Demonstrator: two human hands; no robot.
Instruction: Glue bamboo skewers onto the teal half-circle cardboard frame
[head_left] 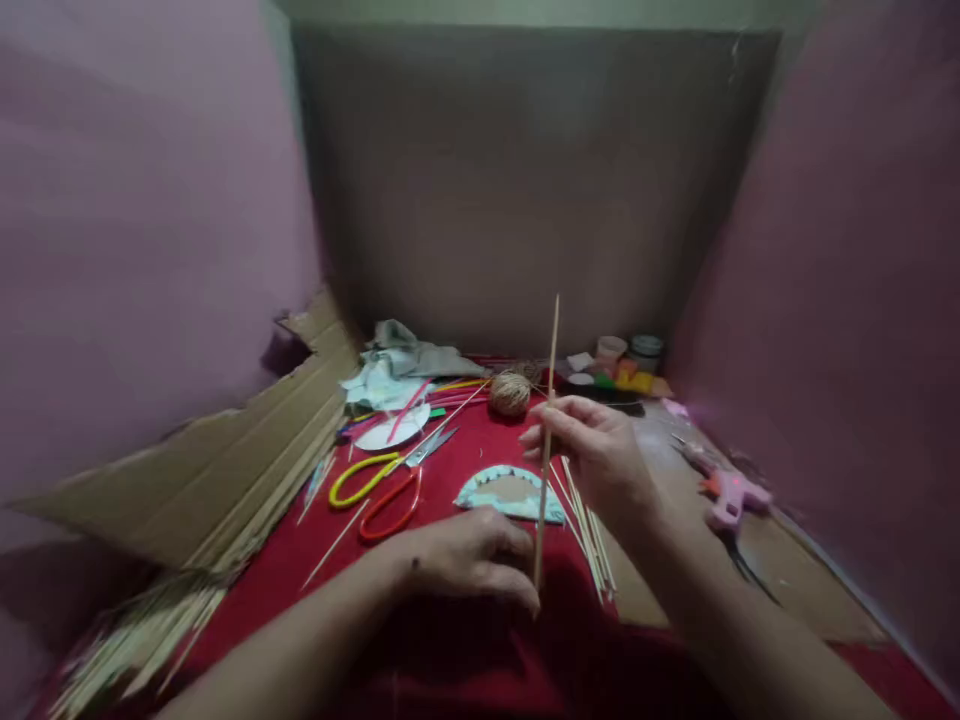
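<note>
A thin wooden skewer (553,350) stands nearly upright in front of me, its pointed tip up. My right hand (589,445) pinches it around the middle between thumb and fingers. Lower down, my left hand (480,555) has its thumb and fingers closed at the skewer's bottom end. Just behind the left hand lies a half-round piece (487,490) covered in pale blue patterned material, with a brown area in its middle. Several loose skewers (589,530) lie below my right hand on the red cloth (442,590).
Scissors (386,485) with yellow and red handles lie open at left. Behind are a twine ball (511,392), a white disc (394,430) and crumpled fabric (397,365). Cardboard (247,470) leans left. A pink glue gun (735,497) rests right; small jars (645,350) stand behind.
</note>
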